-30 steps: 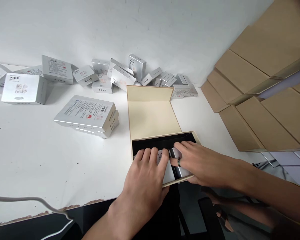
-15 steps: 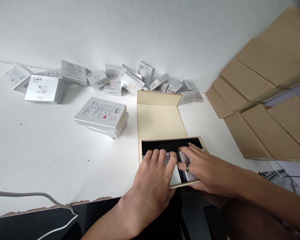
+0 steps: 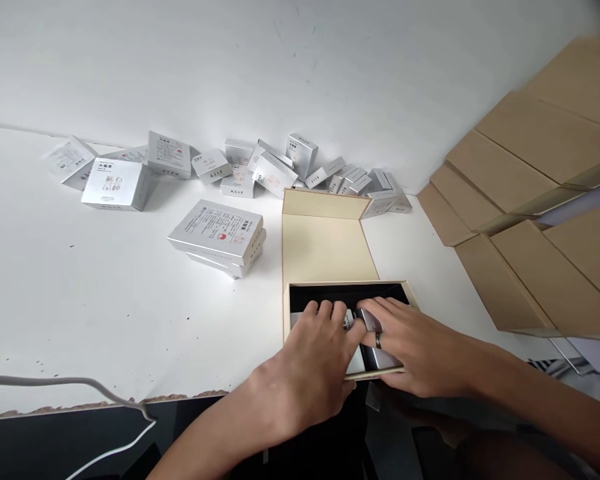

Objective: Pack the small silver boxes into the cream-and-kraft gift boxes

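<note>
An open cream gift box (image 3: 287,313) with a black lining sits at the table's front edge, its lid (image 3: 330,247) folded back. Inside lie a silver-white carton (image 3: 356,360) on the left and a silver carton (image 3: 381,359) on the right, with a dark gap between them. My left hand (image 3: 317,360) curls its fingers over the left carton, the thumb low by the box's front wall. Over the right carton bends my right hand (image 3: 413,340), a ring on one finger. Both hands partly hide the cartons.
Two stacked silver cartons (image 3: 217,230) rest left of the gift box. Several more silver cartons (image 3: 115,183) line the wall at the back. Brown boxes (image 3: 500,180) are piled at the right. A cable (image 3: 70,381) crosses the table's chipped front edge at left.
The view has shifted slightly, so the table's things appear further right and lower. My left fingers have moved slightly nearer my right hand; both hands remain over the cartons.
</note>
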Tool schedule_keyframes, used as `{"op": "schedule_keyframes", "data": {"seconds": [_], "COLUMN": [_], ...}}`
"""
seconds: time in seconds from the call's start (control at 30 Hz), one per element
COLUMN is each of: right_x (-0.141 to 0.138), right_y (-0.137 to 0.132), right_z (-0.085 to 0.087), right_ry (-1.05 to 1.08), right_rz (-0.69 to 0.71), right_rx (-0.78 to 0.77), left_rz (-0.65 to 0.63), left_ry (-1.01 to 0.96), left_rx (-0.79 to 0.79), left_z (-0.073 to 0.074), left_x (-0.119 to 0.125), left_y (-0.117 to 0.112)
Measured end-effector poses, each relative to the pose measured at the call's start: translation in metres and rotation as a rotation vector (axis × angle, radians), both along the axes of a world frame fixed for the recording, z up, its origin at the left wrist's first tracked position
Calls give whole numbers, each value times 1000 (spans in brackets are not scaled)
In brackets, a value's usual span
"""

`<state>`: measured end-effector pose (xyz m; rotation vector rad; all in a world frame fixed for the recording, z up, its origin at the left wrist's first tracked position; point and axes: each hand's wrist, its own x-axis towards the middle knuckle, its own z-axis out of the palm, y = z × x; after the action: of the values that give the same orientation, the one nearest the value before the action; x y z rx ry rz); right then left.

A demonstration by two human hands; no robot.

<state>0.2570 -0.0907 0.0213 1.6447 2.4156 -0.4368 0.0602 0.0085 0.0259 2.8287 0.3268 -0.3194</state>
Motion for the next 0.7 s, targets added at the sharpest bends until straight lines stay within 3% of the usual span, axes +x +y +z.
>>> {"op": "schedule_keyframes", "data": {"seconds": [0.33, 0.5, 0.6, 0.7], "right_x": [2, 0, 4, 15], "right_y": [8, 8, 7, 16], "right_z": [-4, -3, 21, 63], "right_ry": [-13, 8, 7, 82], "right_rz": [42, -4, -53, -129], "right_rx": [-5, -83, -169, -165], "left_rz": [17, 30, 24, 20], "left_ry": [-93, -110, -166, -343], "left_rx": [8, -5, 34, 95], "left_z": [-9, -11, -13, -16], "left_x": [-4, -4, -11, -24], "left_y": [1, 0, -4, -13]}}
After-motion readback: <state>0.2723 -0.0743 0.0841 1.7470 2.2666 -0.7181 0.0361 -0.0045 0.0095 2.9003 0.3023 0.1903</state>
